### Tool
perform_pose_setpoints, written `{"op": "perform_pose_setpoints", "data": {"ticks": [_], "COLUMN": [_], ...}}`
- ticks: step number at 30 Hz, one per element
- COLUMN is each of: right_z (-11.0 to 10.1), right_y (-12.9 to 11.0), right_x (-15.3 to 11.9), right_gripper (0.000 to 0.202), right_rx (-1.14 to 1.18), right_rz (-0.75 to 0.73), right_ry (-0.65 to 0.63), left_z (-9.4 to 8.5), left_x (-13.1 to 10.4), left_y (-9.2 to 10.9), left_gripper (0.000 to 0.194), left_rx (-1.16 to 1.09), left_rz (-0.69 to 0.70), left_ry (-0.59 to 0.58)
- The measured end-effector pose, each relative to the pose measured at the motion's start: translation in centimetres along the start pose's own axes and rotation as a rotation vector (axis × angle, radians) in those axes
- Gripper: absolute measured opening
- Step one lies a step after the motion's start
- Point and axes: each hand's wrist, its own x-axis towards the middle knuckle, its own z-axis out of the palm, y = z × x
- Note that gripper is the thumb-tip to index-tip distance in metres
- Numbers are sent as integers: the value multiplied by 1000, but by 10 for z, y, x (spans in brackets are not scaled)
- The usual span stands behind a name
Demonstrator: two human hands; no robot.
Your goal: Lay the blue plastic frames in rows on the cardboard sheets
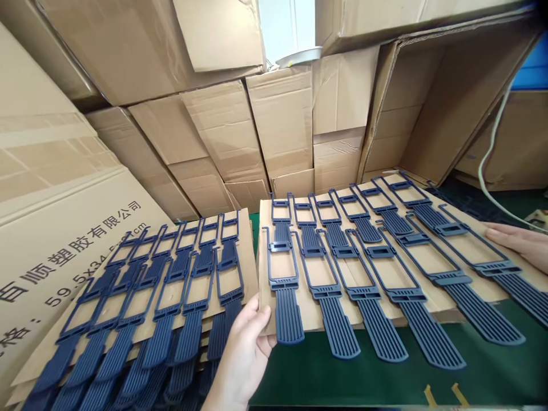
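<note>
A cardboard sheet (308,314) carries two rows of dark blue plastic parts (338,337), each with an open rectangular frame and a ribbed, rounded tongue. Several tongues stick out past its near edge. My left hand (246,348) is closed on the sheet's left edge, thumb on top and fingers curling beneath. At the far right edge, my right hand (520,242) grips the same sheet; it is cut off by the picture's border and its lower fingers are hidden. To the left lies a stack of cardboard sheets (171,292) layered with similar blue parts (160,342).
Behind stand stacked cardboard boxes (280,114), with an open carton (445,97) at right. A printed carton (47,228) leans at far left. Under the sheet is a green table (325,379) with yellow marks near its front edge. A white cable (492,148) hangs at right.
</note>
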Motion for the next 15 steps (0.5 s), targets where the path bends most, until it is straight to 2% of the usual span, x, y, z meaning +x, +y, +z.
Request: {"op": "perform_pose_setpoints", "data": {"ticks": [4, 9, 12, 15], "right_z": [35, 88, 123, 164], "right_y": [-21, -36, -39, -42], "right_x": [-18, -11, -7, -16], "right_gripper": [46, 42, 41, 35], "right_rx": [-43, -49, -50, -27], "right_rz": [-76, -113, -185, -262], "right_ry": [-62, -60, -178, -317], "left_z": [-18, -50, -74, -102], "left_x": [-10, -19, -22, -25], "left_y": [28, 64, 86, 109], "left_gripper": [22, 19, 20, 20], "left_rx": [-12, -20, -8, -9], "left_rz": [100, 225, 301, 362], "left_ry": [108, 255, 357, 416]}}
